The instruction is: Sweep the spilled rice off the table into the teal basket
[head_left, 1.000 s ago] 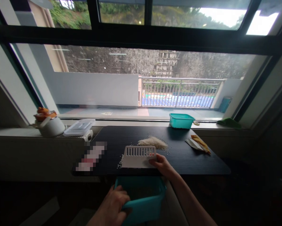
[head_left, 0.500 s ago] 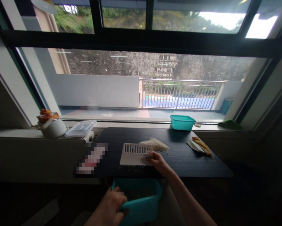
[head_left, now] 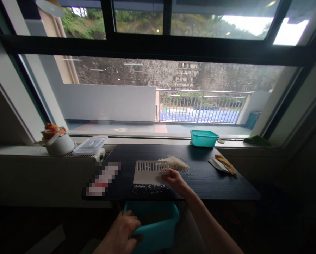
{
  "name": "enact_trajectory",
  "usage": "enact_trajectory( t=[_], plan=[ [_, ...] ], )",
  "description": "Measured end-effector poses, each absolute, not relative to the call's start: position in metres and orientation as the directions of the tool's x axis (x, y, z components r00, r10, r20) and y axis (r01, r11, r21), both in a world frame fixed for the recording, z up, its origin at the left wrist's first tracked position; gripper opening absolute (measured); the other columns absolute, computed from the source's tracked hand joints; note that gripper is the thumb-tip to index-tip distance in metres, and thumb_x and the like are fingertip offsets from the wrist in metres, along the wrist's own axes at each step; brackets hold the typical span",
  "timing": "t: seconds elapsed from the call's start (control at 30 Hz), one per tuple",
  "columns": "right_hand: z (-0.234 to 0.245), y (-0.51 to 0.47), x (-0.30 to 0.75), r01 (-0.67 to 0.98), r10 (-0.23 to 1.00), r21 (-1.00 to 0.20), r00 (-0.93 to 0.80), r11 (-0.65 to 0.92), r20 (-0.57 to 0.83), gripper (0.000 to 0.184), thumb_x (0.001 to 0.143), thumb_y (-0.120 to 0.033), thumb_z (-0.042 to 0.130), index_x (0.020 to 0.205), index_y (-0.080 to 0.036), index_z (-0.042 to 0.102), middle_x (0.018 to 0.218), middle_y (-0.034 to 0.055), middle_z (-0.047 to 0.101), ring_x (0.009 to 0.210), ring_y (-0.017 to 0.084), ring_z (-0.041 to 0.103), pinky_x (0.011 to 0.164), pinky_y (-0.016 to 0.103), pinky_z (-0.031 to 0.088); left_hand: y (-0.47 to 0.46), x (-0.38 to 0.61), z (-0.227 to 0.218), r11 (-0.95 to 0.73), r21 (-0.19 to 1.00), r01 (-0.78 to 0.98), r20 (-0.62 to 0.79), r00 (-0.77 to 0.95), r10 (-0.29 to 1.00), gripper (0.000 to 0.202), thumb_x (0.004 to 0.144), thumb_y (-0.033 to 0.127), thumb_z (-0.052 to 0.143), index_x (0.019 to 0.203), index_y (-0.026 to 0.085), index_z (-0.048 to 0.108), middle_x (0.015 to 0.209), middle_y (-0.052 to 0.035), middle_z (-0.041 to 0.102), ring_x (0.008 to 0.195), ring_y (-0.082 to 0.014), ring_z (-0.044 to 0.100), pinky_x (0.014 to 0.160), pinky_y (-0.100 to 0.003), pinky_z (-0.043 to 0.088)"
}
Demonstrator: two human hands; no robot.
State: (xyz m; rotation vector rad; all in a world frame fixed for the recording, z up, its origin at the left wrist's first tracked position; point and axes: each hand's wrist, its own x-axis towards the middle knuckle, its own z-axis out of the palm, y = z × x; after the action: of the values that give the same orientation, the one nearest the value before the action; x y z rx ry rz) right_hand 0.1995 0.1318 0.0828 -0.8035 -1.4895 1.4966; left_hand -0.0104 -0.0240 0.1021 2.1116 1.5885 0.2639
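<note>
The right hand (head_left: 175, 180) pinches the right side of a slotted white scraper (head_left: 148, 177) between thumb and fingers, holding it over the left-middle part of the dark tabletop (head_left: 213, 183), with its slots toward the far edge. Whether the scraper's lower edge presses on the wood, I cannot tell. Loose white grains (head_left: 149, 187) lie in a strip between that lower edge and the tabletop's near edge, and a heap of rice (head_left: 175, 163) sits beyond the scraper, around the middle of the tabletop, partly behind the slots. The left hand (head_left: 127, 225) is closed around the left rim of a teal tub (head_left: 156, 238), held just below the near edge; the tub's inside is too dark to make out. A second teal tub (head_left: 204, 139) stands at the far right corner, and a white packet (head_left: 218, 164) and a yellow packet (head_left: 227, 165) lie along the right edge. Past the far left corner, a clear lid (head_left: 90, 145) rests beside a pale pot (head_left: 60, 146).
</note>
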Motion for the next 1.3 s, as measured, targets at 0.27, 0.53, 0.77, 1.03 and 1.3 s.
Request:
enact_trajectory(
  t=[0.27, 0.53, 0.77, 1.03, 1.3],
  plan=[
    [0.079, 0.115, 0.202, -0.092, 0.876, -0.995, -0.475, 0.047, 0.085, 0.034, 0.070, -0.042, 0.072, 0.094, -0.018, 0.068, 0.092, 0.0046, 0.070, 0.091, 0.026, 0.063, 0.084, 0.041, 0.049, -0.022, -0.011, 0.102, -0.222, 0.475, 0.852, -0.125, 0.315, 0.941, 0.010, 0.072, 0.018, 0.052, 0.064, 0.020, 0.058, 0.075, 0.0020, 0.062, 0.088, -0.0188, 0.055, 0.083, -0.030, 0.036],
    [0.083, 0.113, 0.211, -0.140, 0.894, -0.989, -0.437, 0.040, 0.098, 0.037, 0.068, -0.043, 0.074, 0.093, -0.017, 0.068, 0.092, 0.0050, 0.070, 0.089, 0.025, 0.062, 0.082, 0.041, 0.048, -0.022, -0.013, 0.097, -0.195, 0.504, 0.842, -0.132, 0.298, 0.945, 0.010, 0.073, 0.019, 0.053, 0.065, 0.020, 0.058, 0.076, 0.0014, 0.062, 0.091, -0.0194, 0.055, 0.086, -0.031, 0.034],
    [0.070, 0.118, 0.218, -0.150, 0.921, -0.988, -0.380, 0.035, 0.090, 0.037, 0.063, -0.043, 0.077, 0.089, -0.017, 0.069, 0.083, 0.0031, 0.070, 0.081, 0.023, 0.063, 0.079, 0.040, 0.048, -0.021, -0.012, 0.101, -0.231, 0.500, 0.835, -0.097, 0.319, 0.943, 0.011, 0.070, 0.016, 0.051, 0.060, 0.020, 0.054, 0.073, 0.0022, 0.062, 0.087, -0.0178, 0.055, 0.084, -0.030, 0.034],
    [0.082, 0.097, 0.226, -0.167, 0.875, -0.986, -0.478, -0.005, 0.076, 0.033, 0.069, -0.041, 0.074, 0.094, -0.019, 0.069, 0.093, 0.0047, 0.070, 0.092, 0.026, 0.062, 0.084, 0.041, 0.047, -0.022, -0.016, 0.100, -0.207, 0.525, 0.826, -0.120, 0.313, 0.942, 0.013, 0.074, 0.019, 0.051, 0.063, 0.021, 0.057, 0.075, 0.0024, 0.063, 0.089, -0.0196, 0.055, 0.090, -0.034, 0.030],
    [0.087, 0.095, 0.217, -0.161, 0.878, -0.987, -0.475, -0.015, 0.065, 0.032, 0.072, -0.039, 0.071, 0.096, -0.018, 0.067, 0.098, 0.0065, 0.069, 0.095, 0.027, 0.061, 0.087, 0.044, 0.047, -0.021, -0.015, 0.100, -0.187, 0.510, 0.840, -0.142, 0.297, 0.944, 0.012, 0.073, 0.019, 0.050, 0.065, 0.021, 0.058, 0.077, 0.0016, 0.063, 0.092, -0.0205, 0.055, 0.088, -0.033, 0.032]
  ],
)
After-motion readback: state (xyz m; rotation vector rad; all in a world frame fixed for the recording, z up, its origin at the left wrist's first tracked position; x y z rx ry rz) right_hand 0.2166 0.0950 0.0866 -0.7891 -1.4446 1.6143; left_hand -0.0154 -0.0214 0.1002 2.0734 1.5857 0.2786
